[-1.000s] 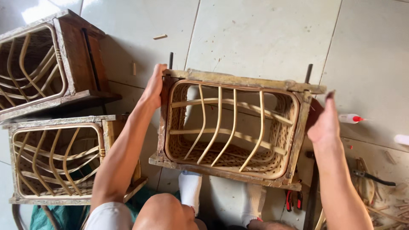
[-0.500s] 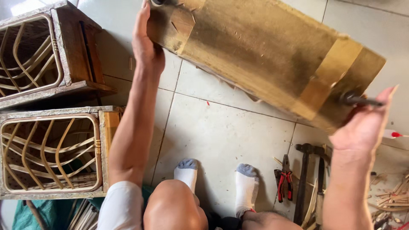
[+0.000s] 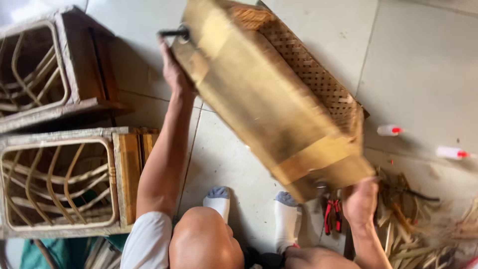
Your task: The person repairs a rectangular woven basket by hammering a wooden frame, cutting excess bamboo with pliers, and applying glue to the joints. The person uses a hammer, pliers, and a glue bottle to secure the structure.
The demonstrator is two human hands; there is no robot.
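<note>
2 hands are gripping a rattan crate tilted above the tiled floor: left hand clenching its upper end, right hand its lower corner; slipping could be dropping it onto the feet.

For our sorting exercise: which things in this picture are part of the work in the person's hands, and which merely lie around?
In hand:
woven rattan box
left hand
right hand

Lying about:
two rattan frames
red-handled pliers
two red-capped bottles
rattan offcuts
</note>
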